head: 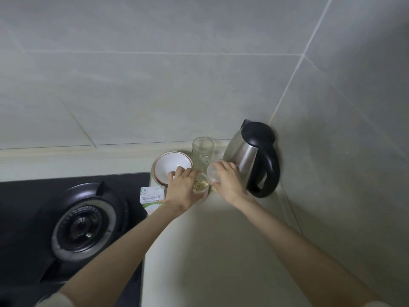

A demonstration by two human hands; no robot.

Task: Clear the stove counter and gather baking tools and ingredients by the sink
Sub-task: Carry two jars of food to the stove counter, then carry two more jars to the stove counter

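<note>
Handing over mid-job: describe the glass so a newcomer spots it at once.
Start at the steel kettle with the black handle in the wall corner. Just left of it, by the back wall, stands the clear glass, upright. Unlike the white red-rimmed bowl beside it, it is tall and see-through.

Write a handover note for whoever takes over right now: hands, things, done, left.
Left hand grips the cup of nuts. Right hand holds what looks like its lid, just beside it.
Bowl, glass and kettle stand behind; box lies next to the stove.
Done: nothing cleared that shows.
Left: probably close the cup, then carry things to the sink, which is out of view.
</note>
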